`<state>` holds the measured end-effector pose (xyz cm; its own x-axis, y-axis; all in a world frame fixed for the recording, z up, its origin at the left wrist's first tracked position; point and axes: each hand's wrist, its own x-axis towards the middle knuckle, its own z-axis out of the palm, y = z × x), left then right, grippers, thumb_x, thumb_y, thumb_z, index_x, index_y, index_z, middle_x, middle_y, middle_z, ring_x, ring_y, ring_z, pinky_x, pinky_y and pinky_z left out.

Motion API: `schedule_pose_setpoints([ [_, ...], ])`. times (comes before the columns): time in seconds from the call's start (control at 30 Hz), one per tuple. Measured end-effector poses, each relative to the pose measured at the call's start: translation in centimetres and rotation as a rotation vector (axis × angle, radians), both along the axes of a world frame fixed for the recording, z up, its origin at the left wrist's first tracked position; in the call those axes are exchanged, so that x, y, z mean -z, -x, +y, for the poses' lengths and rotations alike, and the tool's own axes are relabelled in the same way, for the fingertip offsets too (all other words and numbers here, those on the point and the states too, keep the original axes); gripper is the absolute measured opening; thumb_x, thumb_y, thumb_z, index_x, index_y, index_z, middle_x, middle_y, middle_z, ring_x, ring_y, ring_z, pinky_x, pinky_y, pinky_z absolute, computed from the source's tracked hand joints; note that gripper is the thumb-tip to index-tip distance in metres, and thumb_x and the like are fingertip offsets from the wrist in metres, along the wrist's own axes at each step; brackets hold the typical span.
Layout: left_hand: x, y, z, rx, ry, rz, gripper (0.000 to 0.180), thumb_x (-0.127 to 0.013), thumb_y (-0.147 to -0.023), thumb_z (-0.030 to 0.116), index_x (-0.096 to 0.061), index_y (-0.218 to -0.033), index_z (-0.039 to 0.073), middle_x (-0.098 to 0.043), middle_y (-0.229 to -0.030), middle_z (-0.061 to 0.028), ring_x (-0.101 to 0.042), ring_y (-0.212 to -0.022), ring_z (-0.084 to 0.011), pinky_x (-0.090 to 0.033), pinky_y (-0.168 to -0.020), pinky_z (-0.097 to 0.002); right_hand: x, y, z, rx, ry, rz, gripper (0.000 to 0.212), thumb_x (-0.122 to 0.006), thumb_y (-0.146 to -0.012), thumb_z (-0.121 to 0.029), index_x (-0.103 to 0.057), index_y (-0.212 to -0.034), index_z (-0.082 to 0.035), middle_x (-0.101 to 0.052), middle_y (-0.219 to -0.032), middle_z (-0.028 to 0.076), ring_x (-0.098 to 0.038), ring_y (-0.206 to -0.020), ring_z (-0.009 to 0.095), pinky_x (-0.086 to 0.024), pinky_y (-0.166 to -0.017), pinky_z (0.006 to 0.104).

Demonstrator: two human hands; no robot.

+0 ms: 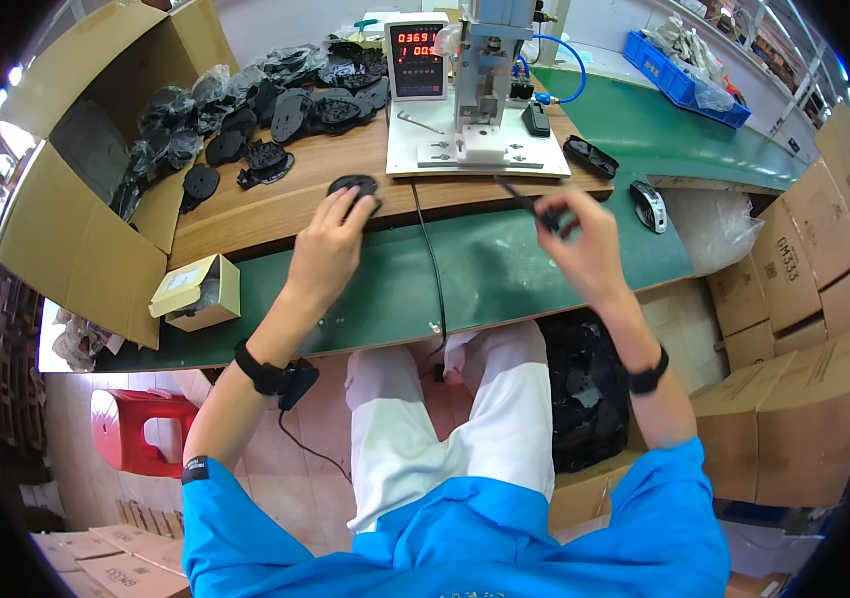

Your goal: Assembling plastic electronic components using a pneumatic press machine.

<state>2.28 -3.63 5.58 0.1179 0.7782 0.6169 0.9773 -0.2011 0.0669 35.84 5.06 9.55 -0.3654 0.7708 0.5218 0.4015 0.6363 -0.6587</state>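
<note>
My left hand (327, 244) is closed on the edge of a flat, rounded black plastic part (353, 185) at the front of the wooden board. To the right, my right hand (584, 249) pinches a small dark piece (550, 217), with a thin dark strip reaching toward the press; motion blurs it, so its kind is unclear. Between and beyond the hands stands a bench press (485, 120) on a white base plate (405, 149). A hex key (420, 122) lies on that plate. Beside the press is a counter box with red digits (418, 58).
Black plastic parts (305, 110), some in clear bags, pile up at the back left beside an open carton (76, 244). A small yellow box (200, 294) sits at the front left. Black-and-silver mouse-shaped shells (648, 206) lie right. A black cable (427, 239) crosses the green bench (485, 269).
</note>
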Motion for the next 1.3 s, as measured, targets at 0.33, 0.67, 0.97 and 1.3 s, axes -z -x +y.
schedule_pose_setpoints([
  [0.33, -3.0, -9.2, 9.4, 0.352, -0.223, 0.179, 0.044, -0.066, -0.081, 0.000, -0.071, -0.124, 0.011, -0.071, -0.126, -0.0125, -0.066, -0.120, -0.0309, -0.056, -0.100, -0.0431, 7.8, -13.9, -17.4, 0.178, 0.373, 0.109, 0.020, -0.074, -0.079, 0.007, -0.064, -0.094, -0.001, -0.069, -0.095, 0.006, -0.063, -0.079, 0.011, -0.051, -0.071, 0.0250],
  [0.67, -0.7, -10.8, 13.5, 0.222, -0.118, 0.202, 0.043, -0.062, -0.085, 0.000, -0.067, -0.127, 0.008, -0.071, -0.125, -0.0167, -0.067, -0.118, -0.0327, -0.058, -0.097, -0.0408, 17.0, -19.6, -19.6, 0.398, 0.578, 0.023, 0.019, -0.075, -0.081, 0.001, -0.065, -0.098, -0.001, -0.066, -0.083, 0.006, -0.062, -0.071, 0.010, -0.047, -0.062, 0.0247],
  [0.97, -1.6, -10.3, 13.3, 0.271, 0.005, 0.178, 0.041, -0.062, -0.086, -0.001, -0.065, -0.127, 0.006, -0.070, -0.125, -0.0203, -0.070, -0.112, -0.0345, -0.061, -0.091, -0.0419, 24.8, -21.0, -16.2, 0.545, 0.392, -0.404, 0.031, -0.079, -0.075, -0.002, -0.063, -0.101, -0.004, -0.064, -0.104, 0.015, -0.062, -0.101, 0.036, -0.051, -0.087, 0.0433],
  [1.3, -2.2, -11.4, 13.5, 0.238, 0.027, 0.289, 0.039, -0.063, -0.087, 0.002, -0.062, -0.126, 0.004, -0.070, -0.125, -0.0200, -0.071, -0.106, -0.0340, -0.061, -0.086, -0.0401, 19.9, -11.5, -14.5, 0.324, 0.028, -0.286, 0.021, -0.072, -0.084, -0.004, -0.072, -0.105, -0.005, -0.068, -0.113, 0.013, -0.061, -0.110, 0.035, -0.049, -0.097, 0.0444],
])
